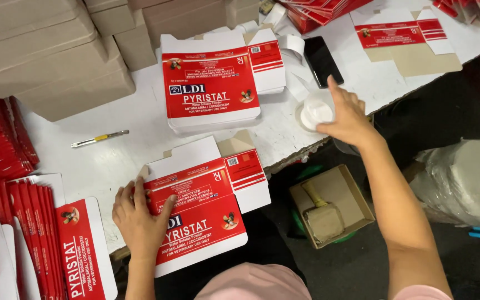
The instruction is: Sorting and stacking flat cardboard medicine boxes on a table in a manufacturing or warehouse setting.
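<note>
My left hand [140, 216] lies flat, fingers spread, on an unfolded red and white carton blank [206, 205] at the near edge of the white table [140, 128]. My right hand [346, 114] reaches to the table's right edge, its fingers dipping into a small round white tub [313, 114] of white paste. A stack of the same flat red and white blanks [212, 89] sits behind the single blank, in the middle of the table.
Plain brown cardboard boxes [45, 55] are stacked at the back left. Fanned red blanks [40, 239] lie at the near left. A yellow-handled knife [100, 138], a black phone [323, 60] and another blank [401, 39] rest on the table. A small open box with a brush [329, 208] stands on the floor.
</note>
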